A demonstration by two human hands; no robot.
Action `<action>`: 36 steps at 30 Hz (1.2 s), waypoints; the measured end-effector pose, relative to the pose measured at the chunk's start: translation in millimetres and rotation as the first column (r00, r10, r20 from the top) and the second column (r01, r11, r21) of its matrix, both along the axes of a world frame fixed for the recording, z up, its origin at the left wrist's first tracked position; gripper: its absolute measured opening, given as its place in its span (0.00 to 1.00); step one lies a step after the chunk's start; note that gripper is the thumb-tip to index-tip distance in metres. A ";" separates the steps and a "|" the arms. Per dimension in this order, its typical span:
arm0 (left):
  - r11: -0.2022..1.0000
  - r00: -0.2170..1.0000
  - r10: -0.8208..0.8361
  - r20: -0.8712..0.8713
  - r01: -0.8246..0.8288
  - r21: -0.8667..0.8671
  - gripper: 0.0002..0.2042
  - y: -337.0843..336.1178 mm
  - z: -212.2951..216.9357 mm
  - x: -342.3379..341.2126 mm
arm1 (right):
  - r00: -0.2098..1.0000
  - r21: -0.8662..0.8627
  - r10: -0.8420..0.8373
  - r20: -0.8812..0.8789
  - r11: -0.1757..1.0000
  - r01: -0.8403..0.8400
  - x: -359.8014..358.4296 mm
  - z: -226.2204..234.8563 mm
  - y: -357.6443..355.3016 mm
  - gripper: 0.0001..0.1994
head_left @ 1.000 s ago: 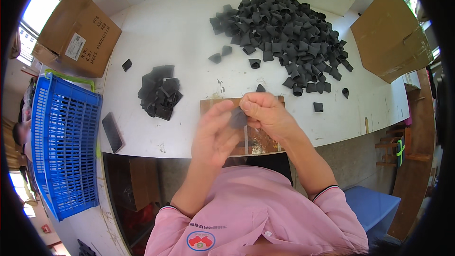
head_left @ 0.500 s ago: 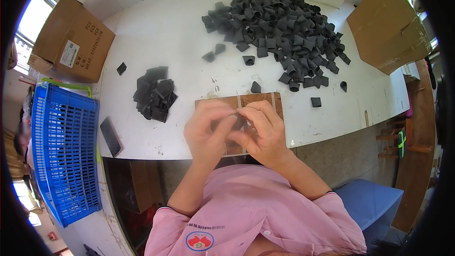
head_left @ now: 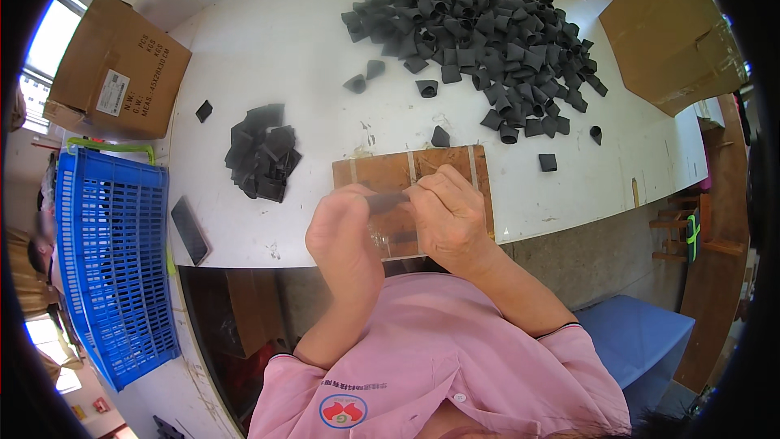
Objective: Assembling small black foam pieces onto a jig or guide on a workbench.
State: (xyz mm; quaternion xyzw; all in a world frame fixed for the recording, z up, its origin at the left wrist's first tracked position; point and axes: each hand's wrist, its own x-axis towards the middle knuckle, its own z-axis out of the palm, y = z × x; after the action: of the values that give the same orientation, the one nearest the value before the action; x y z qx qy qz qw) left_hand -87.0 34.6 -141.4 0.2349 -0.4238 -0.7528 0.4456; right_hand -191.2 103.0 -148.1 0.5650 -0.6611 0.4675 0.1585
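My left hand (head_left: pixel 343 223) and my right hand (head_left: pixel 448 215) grip a dark grey fabric sleeve (head_left: pixel 387 202) between them, one at each end. It looks stretched sideways and is slightly blurred. The fingers of my right hand pinch its right end, while the left end goes into my closed left hand. Both hands are over a brown board (head_left: pixel 374 169) with pale strips, near the table's front edge. Left of the board lies a heap of flat dark pieces (head_left: pixel 262 153). A large pile of short, tube-like dark sleeves (head_left: pixel 487 32) covers the far right part of the table.
Loose sleeves (head_left: pixel 440 136) lie between the pile and the board. A phone (head_left: pixel 189 230) rests at the table's left edge, beside a blue plastic basket (head_left: pixel 118 268). Cardboard boxes stand at the left (head_left: pixel 122 69) and right (head_left: pixel 674 32). A blue stool (head_left: pixel 634 333) is at lower right.
My hands have moved apart from being bunched together. The sleeve, mostly hidden in the fingers before, now shows drawn out between them. My left hand has turned.
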 end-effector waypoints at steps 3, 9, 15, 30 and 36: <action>0.995 0.992 0.054 0.112 -0.045 -0.084 0.03 -4.7 -8.9 0.4 | 1.000 0.105 0.001 -0.007 0.994 0.000 -2.5 5.7 0.3 0.06; 0.939 0.813 0.067 0.578 0.144 -0.311 0.04 -30.7 -68.6 21.0 | 0.259 -0.128 0.182 0.949 0.969 -0.210 -45.0 18.4 7.6 0.13; 0.498 0.405 0.531 0.744 0.561 -0.661 0.15 -25.0 -109.8 8.0 | 0.236 0.205 -0.123 0.964 0.908 -0.365 -2.0 -44.2 31.6 0.14; 0.181 0.858 0.431 0.280 0.222 -0.958 0.11 2.6 -89.4 35.2 | 0.504 0.271 -0.097 0.859 0.919 -0.286 24.0 -60.2 23.7 0.07; 0.976 0.938 -0.195 0.287 0.155 0.156 0.06 11.5 -52.3 30.8 | 0.977 0.127 -0.105 0.185 0.988 0.082 26.4 -49.1 27.9 0.10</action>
State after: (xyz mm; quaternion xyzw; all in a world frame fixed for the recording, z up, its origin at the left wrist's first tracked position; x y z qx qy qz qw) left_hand -56.3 46.1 -193.7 0.3366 -0.4553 -0.7712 0.2910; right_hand -164.8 130.9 -197.2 0.4940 -0.7259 0.4715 0.0824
